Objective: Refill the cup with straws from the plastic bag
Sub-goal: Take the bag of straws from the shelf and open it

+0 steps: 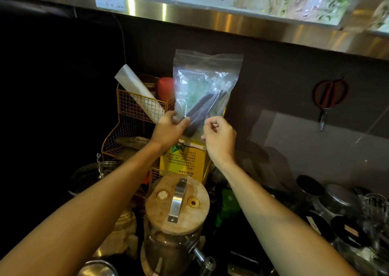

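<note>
The plastic bag (205, 90) stands upright, its base on the yellow box (185, 160) at the counter's back edge, probably so the dark straws (200, 113) settle low, away from the zip top. The left hand (168, 128) pinches its lower left corner; the right hand (219, 137), fingers curled, pinches the lower right edge. No cup identifiable. The yellow wire rack (134, 105) holds a white roll (139, 92).

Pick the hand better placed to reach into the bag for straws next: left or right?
Right, probably. The left hand already grips the lower part of the plastic bag around the dark straws, steadying it upright. The right hand only pinches the bag's lower edge, so it is freer to go to the opening.
</note>
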The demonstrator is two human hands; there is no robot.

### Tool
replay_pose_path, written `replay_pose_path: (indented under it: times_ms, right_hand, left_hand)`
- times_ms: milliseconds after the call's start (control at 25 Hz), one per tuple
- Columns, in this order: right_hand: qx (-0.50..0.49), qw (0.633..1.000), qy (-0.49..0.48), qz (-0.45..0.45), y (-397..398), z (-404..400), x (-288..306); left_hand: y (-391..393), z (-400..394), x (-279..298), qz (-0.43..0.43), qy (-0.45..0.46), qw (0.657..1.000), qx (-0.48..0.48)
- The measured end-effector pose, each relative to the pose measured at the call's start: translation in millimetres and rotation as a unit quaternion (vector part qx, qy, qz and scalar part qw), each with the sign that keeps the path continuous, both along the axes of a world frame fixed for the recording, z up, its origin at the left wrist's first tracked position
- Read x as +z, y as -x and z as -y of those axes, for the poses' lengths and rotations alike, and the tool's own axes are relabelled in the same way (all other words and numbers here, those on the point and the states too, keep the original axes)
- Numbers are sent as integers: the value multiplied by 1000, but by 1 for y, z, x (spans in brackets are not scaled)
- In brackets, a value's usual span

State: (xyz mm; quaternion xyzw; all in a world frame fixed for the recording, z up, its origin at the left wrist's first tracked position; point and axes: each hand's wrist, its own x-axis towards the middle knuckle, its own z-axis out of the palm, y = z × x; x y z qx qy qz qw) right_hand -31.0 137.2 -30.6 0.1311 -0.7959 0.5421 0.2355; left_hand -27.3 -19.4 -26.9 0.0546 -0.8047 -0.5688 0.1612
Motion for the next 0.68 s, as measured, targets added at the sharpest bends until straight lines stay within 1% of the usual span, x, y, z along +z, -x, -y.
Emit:
replay_pose_path:
  times_ms: [200,320,480,560,680]
  right_hand:
    - [34,999,36,-9,-30,-34,19]
    - [54,998,33,-16,-56,-57,20]
    - [58,997,41,6,-88,-100,21]
    - [57,997,42,20,-103,-123,22]
    - [47,997,40,45,-128,-159,16]
  left_hand:
    - [-26,-12,15,-1,5,1000,9]
    - [-46,-26,17,6,-61,998,-24]
    - [-75,-51,13,-1,-115,993,-30]
    - [-94,-69,11,-7,-156,986,-54]
    - [-118,-99,4,-17,-183,977,-106]
